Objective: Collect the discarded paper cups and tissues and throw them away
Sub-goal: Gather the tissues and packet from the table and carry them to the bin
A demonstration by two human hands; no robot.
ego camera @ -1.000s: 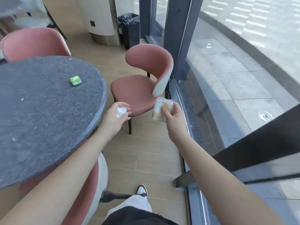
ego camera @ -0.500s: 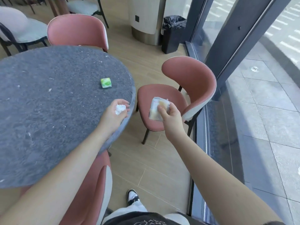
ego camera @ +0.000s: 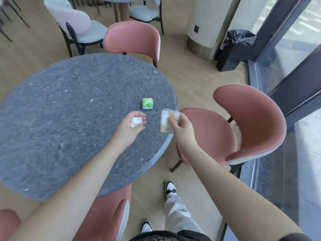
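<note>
The round surface [ego camera: 60, 119] is dark grey, speckled with pale flecks. On it lies a small packet [ego camera: 147, 103] in bright green and white. The crumpled tissue [ego camera: 136, 121] is white; the crushed wrapper [ego camera: 166, 122] is clear with a tan patch. Nearby chairs [ego camera: 243, 122] are dusty pink, the far ones [ego camera: 81, 26] pale mint-white. The bin [ego camera: 234, 49] has a black liner, and the floor [ego camera: 191, 80] is light tan wood-grain.

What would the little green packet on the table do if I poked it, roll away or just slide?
The green packet looks squarish and lies flat on the table, so it would probably slide, not roll. It seems small and puffy, like a soft wrapped pack, so likely light and a bit squishy. Its wrapper looks smooth, so it may be slippery.
</note>
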